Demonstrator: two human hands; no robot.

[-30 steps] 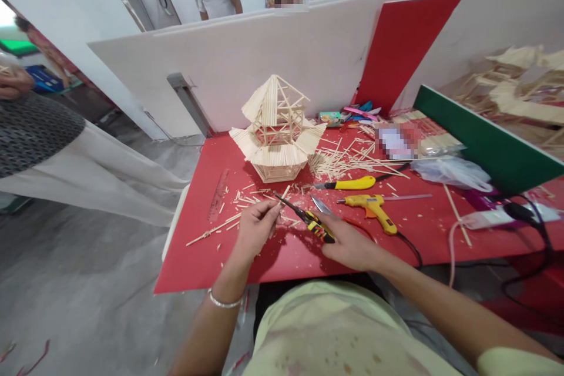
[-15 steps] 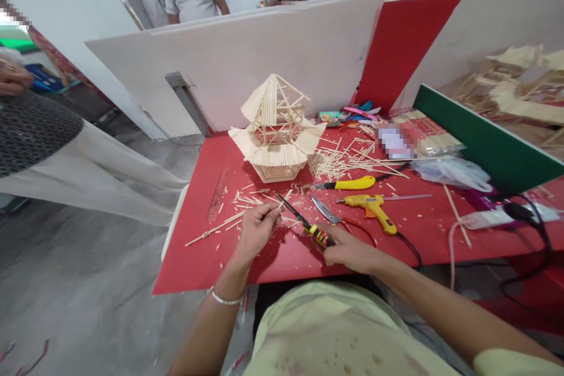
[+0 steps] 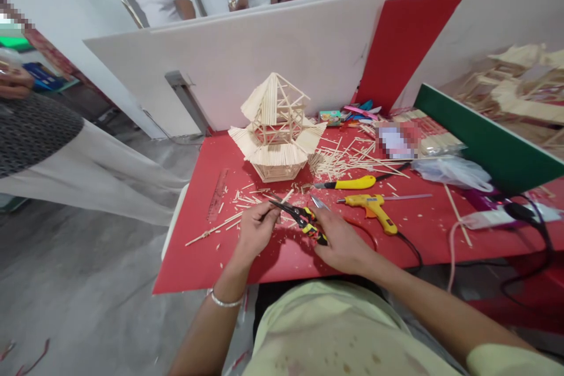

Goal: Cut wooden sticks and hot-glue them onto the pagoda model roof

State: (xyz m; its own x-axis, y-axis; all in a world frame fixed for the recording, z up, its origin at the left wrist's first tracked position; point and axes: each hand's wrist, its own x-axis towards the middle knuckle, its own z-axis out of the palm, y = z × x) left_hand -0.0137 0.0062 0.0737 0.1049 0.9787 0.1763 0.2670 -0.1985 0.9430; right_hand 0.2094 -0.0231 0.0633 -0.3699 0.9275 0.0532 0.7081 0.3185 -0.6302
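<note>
My left hand (image 3: 255, 230) pinches a thin wooden stick just above the red table (image 3: 194, 258). My right hand (image 3: 341, 244) grips black shears with yellow-striped handles (image 3: 304, 220); their blades point left at the stick between my left fingers. Behind both hands stands a two-tier stick pagoda model (image 3: 277, 129). Short stick offcuts (image 3: 247, 197) lie scattered around my hands.
A yellow glue gun (image 3: 372, 208), a yellow-handled knife (image 3: 352, 183) and a pile of long sticks (image 3: 348, 158) lie to the right. A ruler (image 3: 218, 194) lies at the left. White, red and green boards fence the table. People stand behind and at left.
My right hand has swung the shears leftward, bringing the blades onto the stick held by my left hand. People behind the partition have shifted.
</note>
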